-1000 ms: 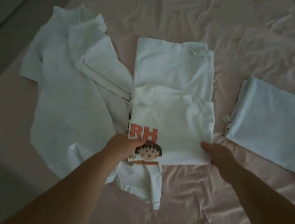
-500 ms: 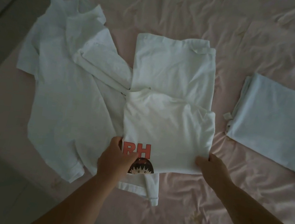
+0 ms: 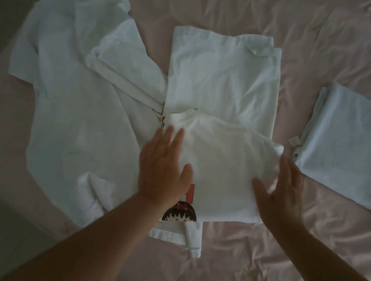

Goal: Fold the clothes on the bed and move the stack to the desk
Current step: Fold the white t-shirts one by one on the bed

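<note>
**The bed and what lies on it**

You stand over a bed covered in a wrinkled pale pink sheet (image 3: 330,36). Beyond your fingertips a half-folded white T-shirt with a cartoon print (image 3: 223,84) lies flat on it. Off past the little finger of your left hand, an unfolded white T-shirt (image 3: 72,113) sprawls, partly overlapped by the printed one. Just outside your right hand's fingers rests a neatly folded pale blue garment (image 3: 350,145).
</note>
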